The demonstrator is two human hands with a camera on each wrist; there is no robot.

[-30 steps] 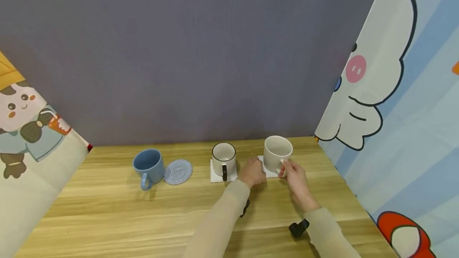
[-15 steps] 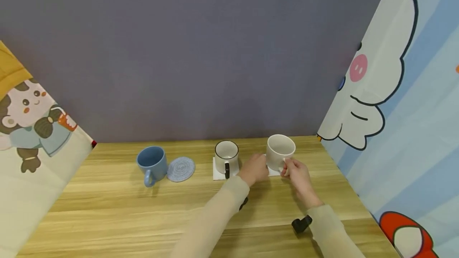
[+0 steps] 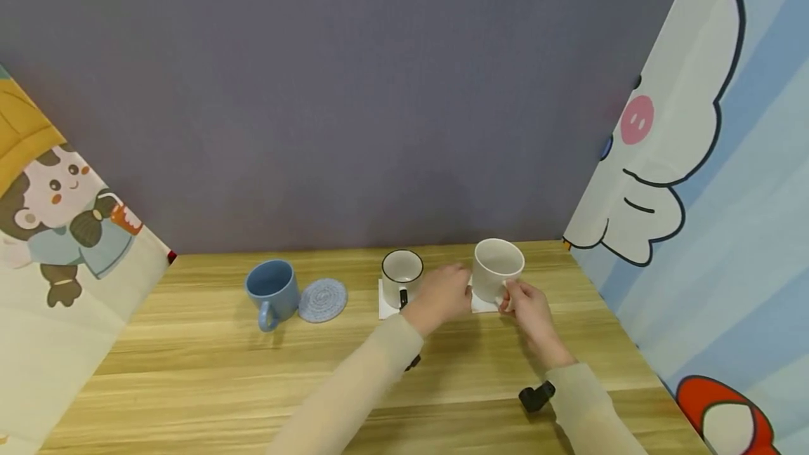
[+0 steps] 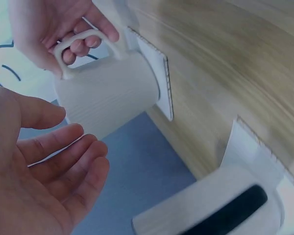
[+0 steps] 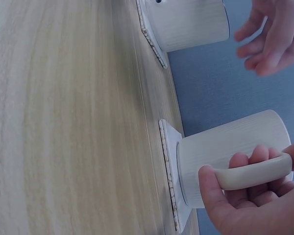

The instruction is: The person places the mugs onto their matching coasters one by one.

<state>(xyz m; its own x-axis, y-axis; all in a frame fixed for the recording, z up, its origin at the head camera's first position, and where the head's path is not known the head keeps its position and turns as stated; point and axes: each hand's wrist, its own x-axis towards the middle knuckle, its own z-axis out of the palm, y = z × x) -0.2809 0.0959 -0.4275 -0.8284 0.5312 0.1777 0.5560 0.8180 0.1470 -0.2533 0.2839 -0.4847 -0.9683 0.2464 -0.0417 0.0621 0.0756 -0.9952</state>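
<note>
Three mugs stand along the far side of a wooden table (image 3: 208, 371), in front of an upright grey panel (image 3: 379, 90). Leftmost is a blue mug (image 3: 273, 290), with a round woven coaster (image 3: 323, 300) lying flat just beside it; whether the two touch is hard to tell. In the middle, a black-rimmed mug (image 3: 398, 285) with a black handle stands upright on a white square coaster (image 3: 384, 309). On the right, a plain white mug (image 3: 496, 274) sits upright on a second square coaster (image 3: 484, 305). Cloths printed with cartoon figures, a left-hand cloth (image 3: 63, 343) and a right-hand cloth (image 3: 752, 216), flank the table. The left hand (image 3: 445, 291) gets in the way of the head view, covering part of the black-rimmed mug and its coaster.

That hand hovers between the black-rimmed mug and the white mug, touching neither; its fingers are relaxed and gently bent, the thumb apart from them. The right hand (image 3: 529, 307) grips the handle of the white mug, several fingers passed through the loop and the thumb at the top end. The white mug's base rests on the second square coaster
</note>
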